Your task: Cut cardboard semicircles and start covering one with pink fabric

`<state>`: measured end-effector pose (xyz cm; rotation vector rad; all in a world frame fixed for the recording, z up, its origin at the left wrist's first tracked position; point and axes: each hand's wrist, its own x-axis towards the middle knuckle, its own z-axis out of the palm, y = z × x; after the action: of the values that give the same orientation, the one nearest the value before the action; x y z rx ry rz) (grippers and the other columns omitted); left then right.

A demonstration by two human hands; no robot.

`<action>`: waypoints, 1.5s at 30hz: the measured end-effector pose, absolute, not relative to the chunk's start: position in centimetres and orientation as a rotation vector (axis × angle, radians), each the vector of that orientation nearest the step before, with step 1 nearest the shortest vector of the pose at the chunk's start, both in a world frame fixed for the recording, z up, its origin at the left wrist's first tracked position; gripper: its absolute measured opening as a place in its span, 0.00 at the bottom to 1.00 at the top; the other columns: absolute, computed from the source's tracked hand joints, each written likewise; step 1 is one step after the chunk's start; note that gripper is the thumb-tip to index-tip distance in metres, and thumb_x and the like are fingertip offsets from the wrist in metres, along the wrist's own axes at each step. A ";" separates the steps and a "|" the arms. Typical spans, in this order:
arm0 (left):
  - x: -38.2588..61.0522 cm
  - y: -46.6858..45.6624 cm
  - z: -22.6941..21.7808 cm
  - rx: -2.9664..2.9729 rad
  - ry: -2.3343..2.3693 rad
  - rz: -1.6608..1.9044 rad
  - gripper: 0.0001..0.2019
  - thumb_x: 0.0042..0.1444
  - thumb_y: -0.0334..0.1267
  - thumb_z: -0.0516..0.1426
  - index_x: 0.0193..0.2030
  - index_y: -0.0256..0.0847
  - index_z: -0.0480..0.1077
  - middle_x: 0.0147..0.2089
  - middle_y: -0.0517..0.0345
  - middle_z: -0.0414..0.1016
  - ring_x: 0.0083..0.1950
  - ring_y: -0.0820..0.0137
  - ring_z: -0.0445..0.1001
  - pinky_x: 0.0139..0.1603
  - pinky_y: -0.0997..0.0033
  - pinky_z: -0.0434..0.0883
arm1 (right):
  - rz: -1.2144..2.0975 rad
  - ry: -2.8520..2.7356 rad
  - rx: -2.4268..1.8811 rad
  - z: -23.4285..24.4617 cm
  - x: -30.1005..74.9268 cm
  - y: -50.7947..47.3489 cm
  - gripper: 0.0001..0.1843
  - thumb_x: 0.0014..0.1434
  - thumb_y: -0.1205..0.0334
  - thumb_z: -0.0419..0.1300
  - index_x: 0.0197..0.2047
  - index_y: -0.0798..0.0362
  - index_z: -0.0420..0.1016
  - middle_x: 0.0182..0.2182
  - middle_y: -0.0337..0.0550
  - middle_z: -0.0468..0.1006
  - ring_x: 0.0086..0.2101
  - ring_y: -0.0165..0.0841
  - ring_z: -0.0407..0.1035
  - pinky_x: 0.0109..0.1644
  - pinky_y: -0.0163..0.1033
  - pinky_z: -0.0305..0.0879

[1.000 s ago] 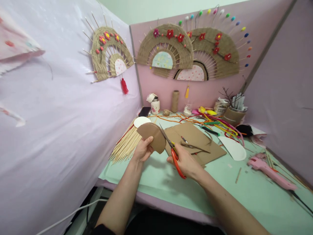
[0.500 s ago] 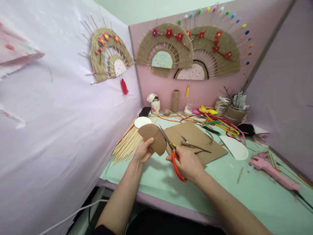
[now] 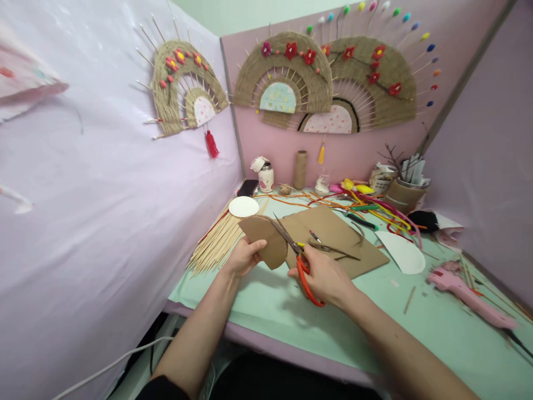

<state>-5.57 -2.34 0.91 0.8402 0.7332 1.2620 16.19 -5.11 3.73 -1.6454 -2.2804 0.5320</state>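
Observation:
My left hand [image 3: 246, 255] grips a brown half-round piece of cardboard [image 3: 266, 244] by its lower left edge, thumb on top, holding it above the table. In my right hand [image 3: 325, 271] are scissors [image 3: 307, 282] with orange handles. Their blades are parted slightly and lie along the cardboard's right edge; whether they bite into it I cannot tell. Behind the hands, a larger cardboard sheet [image 3: 333, 222] lies flat, with thin brown twigs [image 3: 339, 253] and a pen [image 3: 315, 236] on top.
Thin wooden sticks [image 3: 216, 244] lie at the left under a white paper disc [image 3: 244, 206]. A pink glue gun [image 3: 470, 294] and a white paper piece [image 3: 403, 253] are at the right. Coloured pipe cleaners [image 3: 383, 211] and green-handled pliers [image 3: 362, 221] lie farther back. Decorated fans [image 3: 287, 66] hang on the walls.
The cardboard and the scissors have shifted slightly to the right together. The camera view has moved a little too. Both holds stay the same.

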 end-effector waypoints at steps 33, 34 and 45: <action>-6.3 -3.3 1.5 1.088 0.823 1.088 0.25 0.33 0.39 0.74 0.41 0.36 0.79 0.38 0.48 0.82 0.39 0.63 0.78 0.40 0.68 0.73 | 0.349 -2.425 -1.566 3.1 18.6 -6.7 0.17 0.62 0.49 0.54 0.27 0.50 0.61 0.27 0.45 0.79 0.29 0.38 0.72 0.28 0.37 0.47; -6.2 -3.4 1.5 1.096 0.811 1.077 0.24 0.32 0.39 0.74 0.40 0.35 0.79 0.38 0.48 0.82 0.39 0.63 0.78 0.41 0.67 0.73 | 0.334 -2.433 -1.563 3.0 18.8 -6.8 0.18 0.62 0.49 0.54 0.26 0.50 0.60 0.27 0.45 0.78 0.29 0.39 0.72 0.28 0.37 0.47; -5.5 -3.6 1.4 1.256 0.730 0.906 0.22 0.38 0.39 0.72 0.43 0.37 0.79 0.43 0.48 0.82 0.46 0.60 0.78 0.48 0.63 0.73 | 0.331 -2.407 -1.558 4.0 19.8 -7.8 0.16 0.59 0.48 0.57 0.30 0.49 0.60 0.28 0.41 0.78 0.29 0.38 0.72 0.28 0.36 0.49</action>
<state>-5.51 -3.60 1.43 1.2563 0.7298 0.9059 19.84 -7.82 3.95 -1.5579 -2.4074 0.3306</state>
